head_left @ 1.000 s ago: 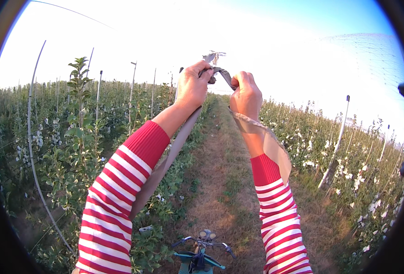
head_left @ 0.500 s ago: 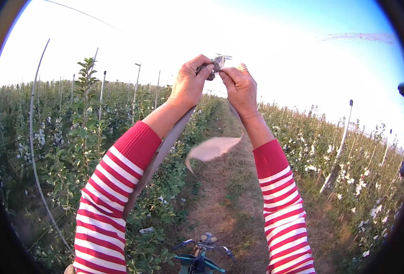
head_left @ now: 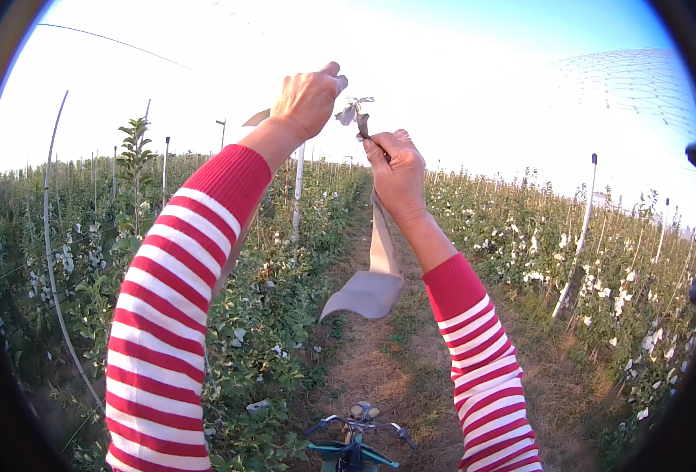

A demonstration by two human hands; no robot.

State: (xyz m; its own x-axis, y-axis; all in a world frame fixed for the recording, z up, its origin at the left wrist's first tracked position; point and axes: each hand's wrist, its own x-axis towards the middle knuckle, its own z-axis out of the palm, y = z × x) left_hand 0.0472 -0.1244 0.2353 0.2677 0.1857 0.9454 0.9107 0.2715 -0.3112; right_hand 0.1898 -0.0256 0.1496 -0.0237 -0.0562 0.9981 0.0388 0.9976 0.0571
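My right hand [head_left: 397,169] pinches a grey-beige cloth strip [head_left: 385,244] near its upper end, and its loose tail hangs down and curls below my wrist. Just above those fingertips, a twisted part of the cloth meets a crumpled whitish bundle [head_left: 351,112] against the bright sky; what lies inside is hidden. My left hand [head_left: 310,98] is raised higher, up and left of the bundle and apart from it, its fingers closed. Another length of strip [head_left: 257,118] shows behind my left wrist and along the forearm; where my left fingers grip it is hidden.
Below me are the handlebars [head_left: 361,425] of a small vehicle on a grassy dirt track [head_left: 379,370]. Leafy tree rows with white pieces line both sides. A whitish pole [head_left: 298,193], a leaning post [head_left: 580,236] and a bent pole [head_left: 53,236] stand among them. Netting [head_left: 631,82] hangs upper right.
My left hand has moved up and left, away from the bundle and my right hand. My right hand has dropped slightly left, still pinching the cloth. Its tail has swung lower.
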